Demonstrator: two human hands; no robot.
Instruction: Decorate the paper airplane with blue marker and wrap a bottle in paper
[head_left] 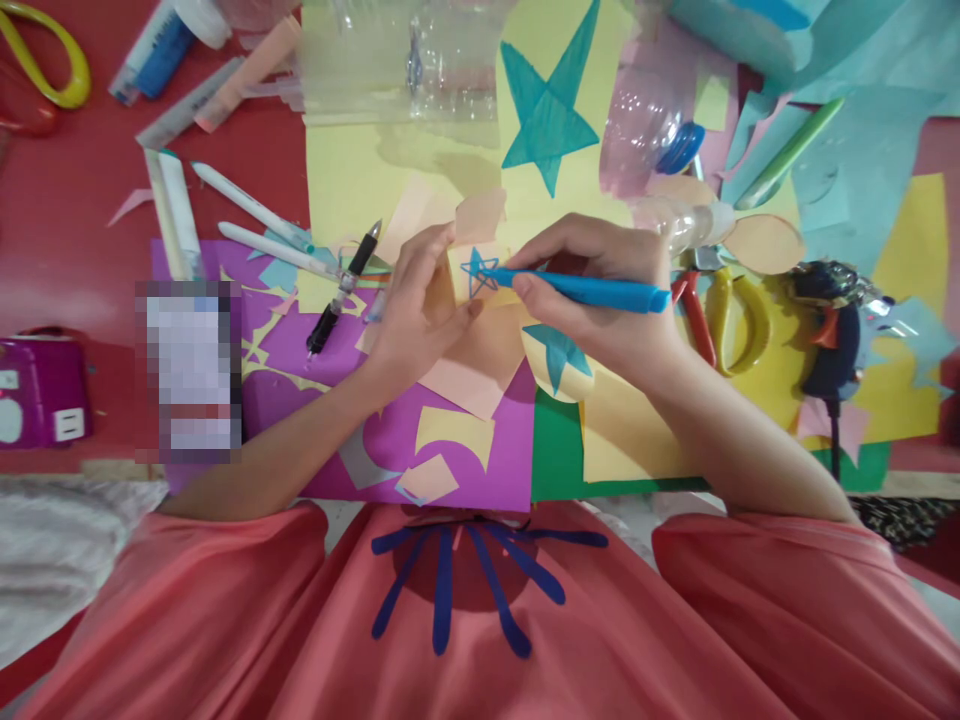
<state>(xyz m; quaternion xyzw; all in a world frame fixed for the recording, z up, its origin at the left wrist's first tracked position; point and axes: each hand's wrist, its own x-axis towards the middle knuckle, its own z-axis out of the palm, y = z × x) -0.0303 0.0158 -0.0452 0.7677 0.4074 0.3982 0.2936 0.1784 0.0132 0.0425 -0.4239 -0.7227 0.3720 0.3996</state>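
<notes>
While the right hand (600,290) pinches a blue felt-tip marker (577,291) with its tip on a small yellow paper scrap (480,275) bearing a blue star outline, the left hand (416,305) lies with fingers together just beside it, pressing that scrap down. Red-and-yellow-handled pliers (712,315) lie just beyond the right hand's knuckles.

- The left hand (420,310) and right hand (600,300) are bare, with no rings, bands or gloves.
- Both forearms are uncovered up to loose coral-red sleeves.
- The coral-red garment (480,620) has dark blue strokes fanning out at near centre.
</notes>
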